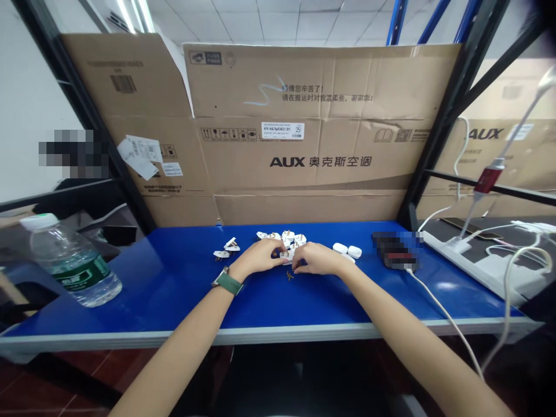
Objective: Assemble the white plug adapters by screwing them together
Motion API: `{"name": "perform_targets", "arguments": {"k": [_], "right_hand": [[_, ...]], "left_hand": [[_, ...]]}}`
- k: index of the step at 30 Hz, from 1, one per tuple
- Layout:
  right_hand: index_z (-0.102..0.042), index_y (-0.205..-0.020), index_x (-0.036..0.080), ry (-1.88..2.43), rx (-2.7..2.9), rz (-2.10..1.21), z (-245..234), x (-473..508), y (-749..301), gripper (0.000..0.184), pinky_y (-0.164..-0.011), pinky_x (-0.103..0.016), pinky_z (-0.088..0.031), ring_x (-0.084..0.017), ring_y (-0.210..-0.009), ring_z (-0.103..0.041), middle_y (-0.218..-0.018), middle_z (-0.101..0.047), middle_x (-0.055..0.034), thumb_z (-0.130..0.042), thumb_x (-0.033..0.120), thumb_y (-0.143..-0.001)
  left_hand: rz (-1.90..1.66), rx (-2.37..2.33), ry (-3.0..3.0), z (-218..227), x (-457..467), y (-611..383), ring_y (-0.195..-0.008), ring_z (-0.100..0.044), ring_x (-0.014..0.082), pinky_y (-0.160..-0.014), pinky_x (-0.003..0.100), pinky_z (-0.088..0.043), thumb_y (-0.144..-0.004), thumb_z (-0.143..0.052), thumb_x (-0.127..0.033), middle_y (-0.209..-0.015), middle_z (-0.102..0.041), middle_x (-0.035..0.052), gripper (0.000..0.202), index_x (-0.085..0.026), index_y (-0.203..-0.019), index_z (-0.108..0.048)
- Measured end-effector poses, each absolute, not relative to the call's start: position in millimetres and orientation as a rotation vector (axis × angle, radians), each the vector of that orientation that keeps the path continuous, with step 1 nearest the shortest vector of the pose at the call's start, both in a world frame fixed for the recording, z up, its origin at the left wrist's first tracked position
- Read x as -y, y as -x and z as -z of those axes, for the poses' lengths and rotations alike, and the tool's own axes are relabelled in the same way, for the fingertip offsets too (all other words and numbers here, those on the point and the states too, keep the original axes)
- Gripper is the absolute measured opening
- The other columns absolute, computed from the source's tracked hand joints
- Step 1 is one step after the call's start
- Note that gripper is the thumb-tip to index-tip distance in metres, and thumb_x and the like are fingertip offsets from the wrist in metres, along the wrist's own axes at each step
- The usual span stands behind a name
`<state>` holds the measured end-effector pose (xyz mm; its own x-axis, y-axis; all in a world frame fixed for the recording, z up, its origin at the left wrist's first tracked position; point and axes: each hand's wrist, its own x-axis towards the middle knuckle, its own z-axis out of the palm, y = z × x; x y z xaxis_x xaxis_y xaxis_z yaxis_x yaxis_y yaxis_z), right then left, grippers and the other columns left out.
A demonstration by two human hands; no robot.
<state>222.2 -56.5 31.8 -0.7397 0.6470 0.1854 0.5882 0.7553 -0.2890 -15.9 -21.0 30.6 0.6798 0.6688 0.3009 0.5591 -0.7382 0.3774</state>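
Fingers (278,250) of left hand (259,255) and right hand (317,259) curl inward and meet. Both pinch one white plug piece (287,255) between them, low over the counter (174,289) near its back middle. Fingertips hide most of the piece, so I can't tell which face is up.

Risks, as judgement:
- The piece is small and held only at the tips. A slip could drop it onto the loose screws (289,276) lying just in front of the hands and scatter them.
- The screws are tiny and dark on blue, so they are easy to lose. A wrist sweep could knock them toward the front edge.
- The plug pile (284,236) sits right behind the fingers. The held piece could get mixed in if set down there.

Around:
- Two more plug parts (226,250) lie left of the left hand, apart from it.
- White caps (347,250) lie just beside the right wrist, in the way of any outward move on that side.
- A green-strapped watch (228,282) is on the left wrist.
- A blurred dark item (395,250) lies further right, with a white cable (438,310) running off the front edge. That cable is a snag risk for the right forearm.
- The power strip (469,263) at far right and the water bottle (73,263) at far left are both well apart.
- Cardboard boxes (304,145) wall off the back.
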Motion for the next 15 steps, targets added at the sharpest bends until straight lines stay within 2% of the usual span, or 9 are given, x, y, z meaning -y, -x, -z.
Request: {"name": "perform_targets", "arguments": {"k": [3,7,10,15], "right_hand": [[-0.08,-0.091,0.023,0.982,2.685,-0.271,-33,58,-221,0.013,-0.072,-0.025,-0.045,-0.018,-0.084,-0.071,-0.093,-0.08,-0.0028,-0.071,0.014,-0.087],[-0.077,-0.095,0.022,1.073,2.542,-0.201,-39,59,-229,0.014,-0.072,-0.026,-0.044,-0.019,-0.081,-0.07,-0.092,-0.078,-0.0045,-0.066,0.015,-0.091],[-0.076,-0.099,0.021,1.063,2.394,-0.152,-41,58,-232,0.015,-0.077,-0.027,-0.046,-0.02,-0.088,-0.071,-0.097,-0.078,-0.0058,-0.064,0.015,-0.092],[-0.077,-0.099,0.023,0.983,2.312,-0.154,-37,60,-226,0.022,-0.081,-0.027,-0.048,-0.019,-0.093,-0.071,-0.104,-0.078,-0.0044,-0.063,0.01,-0.089]], "left_hand": [[-0.635,-0.955,-2.617,-30,23,13,-0.084,-0.068,0.0209,-0.078,0.029,-0.049,-0.084,-0.079,-0.04,-0.095,-0.075,0.005,0.023,-0.021,-0.095,-0.074],[-0.64,-0.949,-2.565,-28,23,12,-0.08,-0.067,0.021,-0.074,0.03,-0.049,-0.082,-0.081,-0.045,-0.093,-0.074,0.0049,0.03,-0.02,-0.094,-0.073],[-0.647,-0.938,-2.531,-24,22,9,-0.077,-0.066,0.0208,-0.07,0.03,-0.049,-0.08,-0.082,-0.048,-0.094,-0.073,0.0048,0.034,-0.02,-0.094,-0.071],[-0.704,-0.896,-2.516,-17,23,3,-0.08,-0.067,0.0213,-0.073,0.03,-0.049,-0.081,-0.081,-0.048,-0.092,-0.073,0.0044,0.032,-0.02,-0.091,-0.07]]}}
